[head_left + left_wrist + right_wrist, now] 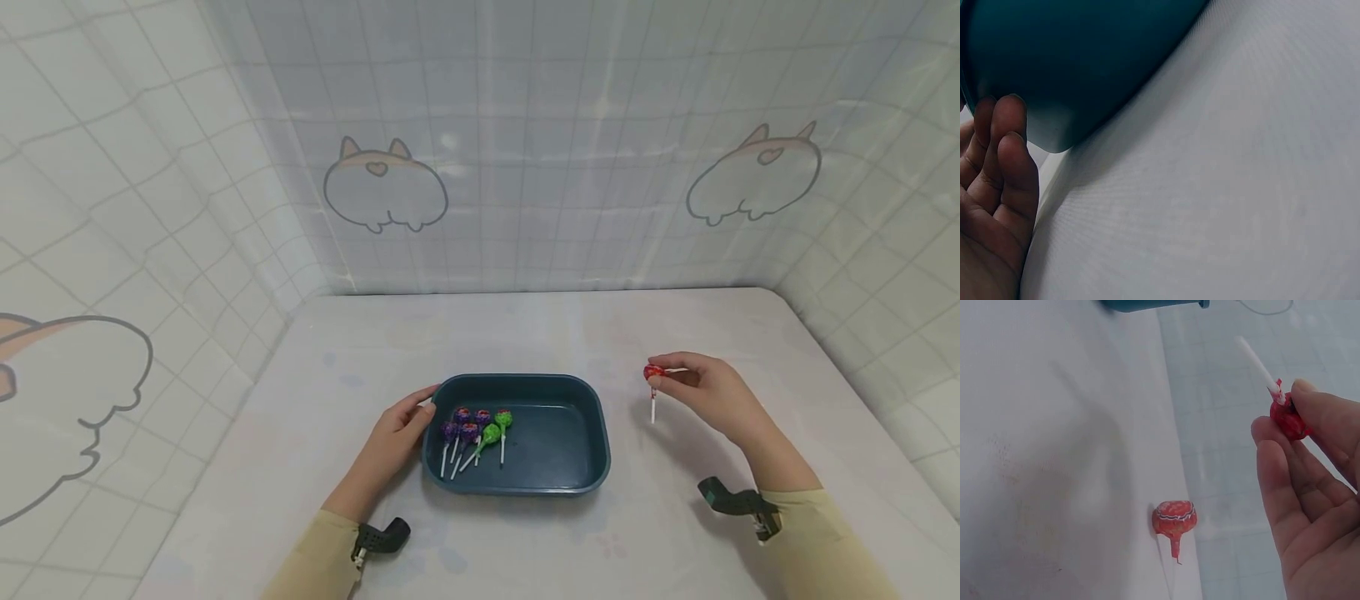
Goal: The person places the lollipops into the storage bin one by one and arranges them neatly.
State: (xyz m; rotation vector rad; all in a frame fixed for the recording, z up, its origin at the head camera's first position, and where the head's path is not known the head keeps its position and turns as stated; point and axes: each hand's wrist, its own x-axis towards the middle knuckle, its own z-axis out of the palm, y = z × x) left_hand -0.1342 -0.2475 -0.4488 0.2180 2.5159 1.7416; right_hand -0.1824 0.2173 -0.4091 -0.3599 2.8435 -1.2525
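Gripping the left edge of a dark blue-green plastic tray, the left hand should steady it. Inside, at left, lie purple-wrapped round lollipops and green-wrapped round lollipops. Rightward, above the white counter, the right hand pinches a red-wrapped round lollipop; light pressure is best.

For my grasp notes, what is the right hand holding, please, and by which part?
The right hand pinches a red lollipop by its wrapped head, not the stick.

A red-wrapped lollipop hangs stick-down, pinched in the right fingers, while the dark teal tray sits against the left fingers, purple lollipops and green lollipops inside nearest them.
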